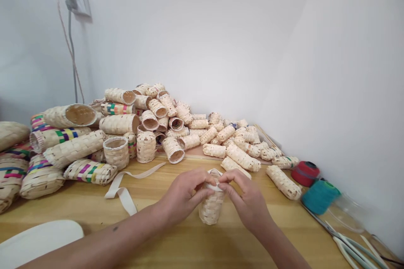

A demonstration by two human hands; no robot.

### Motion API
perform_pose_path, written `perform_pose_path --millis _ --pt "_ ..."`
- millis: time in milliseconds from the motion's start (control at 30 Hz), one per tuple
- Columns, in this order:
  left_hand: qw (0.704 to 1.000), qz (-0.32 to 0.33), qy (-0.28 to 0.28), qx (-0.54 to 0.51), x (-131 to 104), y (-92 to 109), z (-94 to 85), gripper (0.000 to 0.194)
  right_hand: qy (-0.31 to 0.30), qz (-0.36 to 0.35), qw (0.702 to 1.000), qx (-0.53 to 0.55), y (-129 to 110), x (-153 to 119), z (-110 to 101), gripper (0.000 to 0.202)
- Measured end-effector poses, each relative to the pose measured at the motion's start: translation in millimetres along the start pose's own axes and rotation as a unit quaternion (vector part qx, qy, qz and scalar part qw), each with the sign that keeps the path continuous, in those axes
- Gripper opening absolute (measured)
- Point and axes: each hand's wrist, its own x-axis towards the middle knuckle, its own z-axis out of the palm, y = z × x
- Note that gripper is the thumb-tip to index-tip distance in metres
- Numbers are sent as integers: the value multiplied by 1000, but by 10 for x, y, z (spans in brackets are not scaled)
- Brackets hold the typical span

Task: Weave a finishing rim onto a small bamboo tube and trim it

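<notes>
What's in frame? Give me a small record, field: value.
left_hand: left hand pinches the rim of the small woven basket
right_hand: right hand pinches the same rim
basket_pose: roughly upright, between the hands
behind: heap of woven baskets, some with coloured strips, against white wall
left_side: loose white strip on wood-grain table
right_side: red thread spool, teal thread spool, scissors
upper_left: wall outlet, plug inserted
</notes>
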Motion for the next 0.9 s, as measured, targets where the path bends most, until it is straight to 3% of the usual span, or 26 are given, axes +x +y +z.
perform_pose_path --millis 167,400,767,900 --pt "1000 -5 3 11 7 20 18 12 6 -56 998 -16 -26 28 -13 12" --pt "1000 -14 -4 -24 41 13 -23 17 4 -81 996 -24 -10 5 -28 14" --pt "999 -5 1 54 21 27 -22 25 -40 -69 996 -40 -18 4 -59 30" --pt "993 47 31 106 -39 16 12 30 -36 -57 996 -54 -11 2 -76 37"
